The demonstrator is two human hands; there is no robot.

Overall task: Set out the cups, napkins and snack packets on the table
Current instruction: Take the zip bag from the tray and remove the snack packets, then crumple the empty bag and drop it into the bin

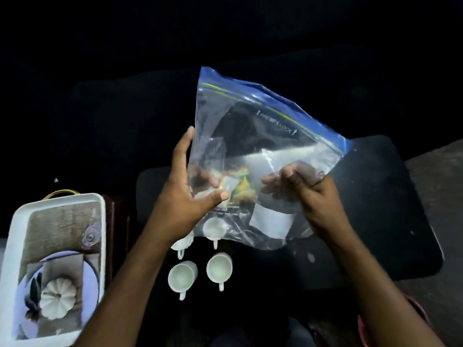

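Head view, and the big worry hangs right over the cups: a clear zip bag [253,156] is held up above the dark surface [375,221], its lower edge dangling just over the far pair of four white cups [220,267]. If that bag sags or swings toward six o'clock, I judge it could clip a cup and tip it. The second risk is the grip itself. The plastic looks slick and the light is poor, so a loose hold could let the bag slide down onto the crockery. Third, the blue seal strip runs along the top edge from eleven o'clock down to three o'clock; whether it is sealed I cannot tell, and if it is open, a tilt could spill the contents.

Inside the bag, a yellow-green snack packet [238,186] sits near the middle and a white folded piece, maybe a napkin [271,221], lies at about five o'clock of it.

Now the hands. The left hand [193,189] comes up from seven o'clock, fingers spread along the bag's left edge, thumb pressed on the front, pinching the plastic. The right hand [308,186] comes in from five o'clock, fingers curled into the bag's right side, gripping it.

Out at eight o'clock, a white tray [15,236] sits beside the surface.
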